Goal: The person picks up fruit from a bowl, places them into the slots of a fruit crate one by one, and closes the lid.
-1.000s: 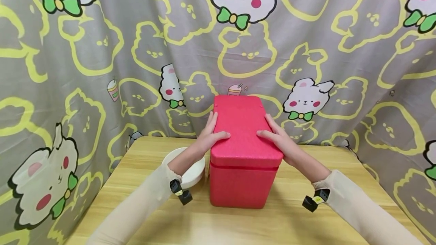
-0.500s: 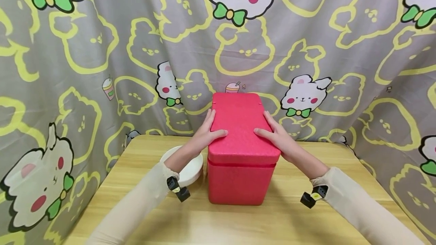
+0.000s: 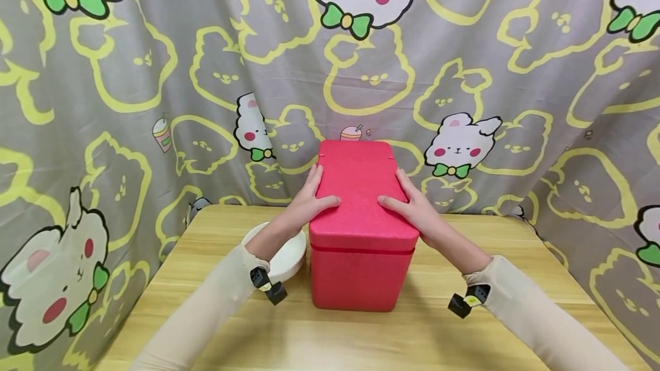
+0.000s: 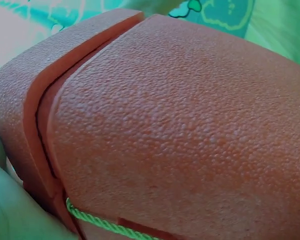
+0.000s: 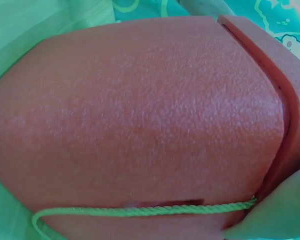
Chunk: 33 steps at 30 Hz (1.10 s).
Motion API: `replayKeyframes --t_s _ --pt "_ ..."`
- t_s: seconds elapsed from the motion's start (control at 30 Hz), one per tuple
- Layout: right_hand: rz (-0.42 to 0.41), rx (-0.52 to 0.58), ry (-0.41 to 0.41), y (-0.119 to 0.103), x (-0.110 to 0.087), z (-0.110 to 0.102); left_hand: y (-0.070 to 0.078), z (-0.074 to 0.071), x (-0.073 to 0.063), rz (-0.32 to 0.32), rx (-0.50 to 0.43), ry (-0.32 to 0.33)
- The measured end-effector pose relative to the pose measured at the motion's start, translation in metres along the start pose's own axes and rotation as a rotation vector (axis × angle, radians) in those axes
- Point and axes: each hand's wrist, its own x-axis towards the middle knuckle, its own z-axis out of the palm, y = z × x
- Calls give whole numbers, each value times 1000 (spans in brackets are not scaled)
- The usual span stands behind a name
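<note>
A red foam box (image 3: 361, 279) with a rough surface stands on the table, its red lid (image 3: 356, 170) on top. A narrow dark seam runs between lid and box. My left hand (image 3: 305, 204) grips the lid's left edge, thumb on the top face and fingers along the side. On the opposite edge my right hand (image 3: 416, 210) holds the lid the same way. In the left wrist view a twisted rope (image 4: 112, 226) lies along the box wall below the seam; another rope (image 5: 145, 211) loops across the wall in the right wrist view.
A round white bowl (image 3: 289, 259) stands close to the box's left side, partly behind my left forearm. The wooden table (image 3: 206, 314) meets a patterned grey curtain (image 3: 206, 90) at the back and sides.
The box with its lid has shifted slightly to the left, and both hands have moved with it, still on the lid's edges. The head view has also turned a little.
</note>
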Motion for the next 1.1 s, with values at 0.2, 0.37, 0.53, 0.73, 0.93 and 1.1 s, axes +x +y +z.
replayKeyframes --t_s 0.2,0.37,0.53,0.73,0.93,1.1 --pt "-36 -72 17 2 -2 -4 -6 3 0 51 18 4" --pt "-82 -132 39 3 -2 -4 -9 0 1 81 129 -9" --pt "-110 -218 57 2 1 -3 -2 -4 0 84 253 -24" --pt "-115 -265 44 3 4 -3 4 -7 -1 32 324 -39" --pt "-74 -253 9 8 5 -2 2 -7 -2 27 400 -56" --pt "-64 -306 3 12 3 -4 -1 -4 -3 23 441 -57"
